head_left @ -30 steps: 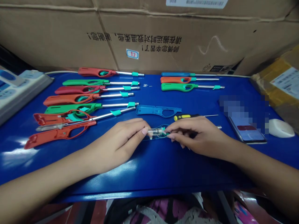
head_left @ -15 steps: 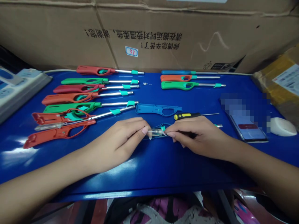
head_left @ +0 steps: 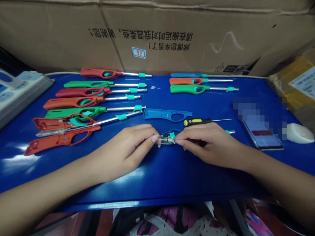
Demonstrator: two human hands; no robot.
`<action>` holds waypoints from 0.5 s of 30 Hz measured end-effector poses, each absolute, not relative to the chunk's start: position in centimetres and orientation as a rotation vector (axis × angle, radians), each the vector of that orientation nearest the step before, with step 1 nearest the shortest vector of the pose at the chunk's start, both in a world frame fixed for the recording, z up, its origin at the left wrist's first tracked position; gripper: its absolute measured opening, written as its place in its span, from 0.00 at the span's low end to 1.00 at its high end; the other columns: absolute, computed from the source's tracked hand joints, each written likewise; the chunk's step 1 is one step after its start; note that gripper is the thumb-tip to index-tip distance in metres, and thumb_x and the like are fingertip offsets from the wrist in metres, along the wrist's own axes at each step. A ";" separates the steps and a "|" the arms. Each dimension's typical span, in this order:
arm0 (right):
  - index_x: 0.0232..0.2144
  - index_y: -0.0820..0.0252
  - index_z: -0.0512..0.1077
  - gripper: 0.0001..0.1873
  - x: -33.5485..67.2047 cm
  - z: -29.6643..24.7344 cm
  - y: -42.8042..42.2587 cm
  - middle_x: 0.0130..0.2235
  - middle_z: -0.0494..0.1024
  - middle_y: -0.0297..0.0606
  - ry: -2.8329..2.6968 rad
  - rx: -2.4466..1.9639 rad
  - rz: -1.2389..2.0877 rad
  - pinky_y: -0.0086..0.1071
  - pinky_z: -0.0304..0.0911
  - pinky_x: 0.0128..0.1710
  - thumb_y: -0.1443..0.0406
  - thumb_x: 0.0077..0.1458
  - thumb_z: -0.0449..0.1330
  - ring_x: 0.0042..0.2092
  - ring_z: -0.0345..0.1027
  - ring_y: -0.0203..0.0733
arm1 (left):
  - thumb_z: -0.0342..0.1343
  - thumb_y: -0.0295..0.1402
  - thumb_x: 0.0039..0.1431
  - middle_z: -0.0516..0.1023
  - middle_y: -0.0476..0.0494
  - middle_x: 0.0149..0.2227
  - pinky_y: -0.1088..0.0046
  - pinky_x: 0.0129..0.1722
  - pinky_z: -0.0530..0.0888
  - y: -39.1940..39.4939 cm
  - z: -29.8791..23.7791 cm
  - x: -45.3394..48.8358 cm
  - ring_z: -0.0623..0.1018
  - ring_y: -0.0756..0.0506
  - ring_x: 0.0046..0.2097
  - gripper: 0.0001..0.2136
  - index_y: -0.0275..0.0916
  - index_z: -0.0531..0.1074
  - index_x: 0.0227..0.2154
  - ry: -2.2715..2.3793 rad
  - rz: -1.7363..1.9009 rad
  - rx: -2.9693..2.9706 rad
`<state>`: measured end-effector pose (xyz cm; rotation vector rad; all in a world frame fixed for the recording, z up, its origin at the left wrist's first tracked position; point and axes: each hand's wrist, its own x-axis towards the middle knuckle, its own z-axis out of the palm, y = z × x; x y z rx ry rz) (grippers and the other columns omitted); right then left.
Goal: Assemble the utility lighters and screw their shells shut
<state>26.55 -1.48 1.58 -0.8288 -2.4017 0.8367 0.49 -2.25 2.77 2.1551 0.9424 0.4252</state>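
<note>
My left hand [head_left: 134, 147] is closed around the left end of a clear plastic fuel tank [head_left: 162, 140] of a lighter, near the middle of the blue table. At the tank's other end, my right hand [head_left: 209, 141] pinches its tip; the fingers hide exactly what they grip. Just behind the tank lies a blue handle with a turquoise trigger [head_left: 171, 135], partly covered by my hands. A silver lighter tip [head_left: 231, 131] sticks out past my right hand. Beyond my hands rest an empty blue handle half [head_left: 167, 114] and a black-and-yellow screwdriver [head_left: 197, 122].
An opened orange lighter [head_left: 46, 144] lies at left, before a row of long lighters [head_left: 73, 102]. More long lighters [head_left: 189, 88] lie back right. A phone [head_left: 264, 137] and white mouse [head_left: 300, 133] are at right, a power strip [head_left: 22, 85] at left, a cardboard box [head_left: 157, 19] behind.
Both hands stay nearly in place on the clear tank, which has shifted very slightly to the right. The other things lie as before.
</note>
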 end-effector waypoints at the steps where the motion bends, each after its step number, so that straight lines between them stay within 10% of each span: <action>1: 0.39 0.60 0.77 0.07 26.6 1.6 -1.5 0.36 0.83 0.33 -2.410 -0.825 0.832 0.27 0.65 0.36 0.69 0.67 0.58 0.35 0.74 0.32 | 0.44 0.32 0.74 0.71 0.50 0.34 0.76 0.40 0.67 -2.2 2.7 0.5 0.72 0.51 0.36 0.12 0.38 0.71 0.36 0.944 0.428 2.156; 15: 0.40 0.61 0.75 0.11 26.9 1.4 -1.5 0.35 0.78 0.36 -2.547 -0.755 0.793 0.28 0.60 0.36 0.67 0.70 0.53 0.35 0.69 0.34 | 0.46 0.31 0.74 0.76 0.48 0.39 0.75 0.43 0.69 -2.1 2.3 0.5 0.76 0.50 0.40 0.11 0.38 0.74 0.42 0.883 0.412 2.231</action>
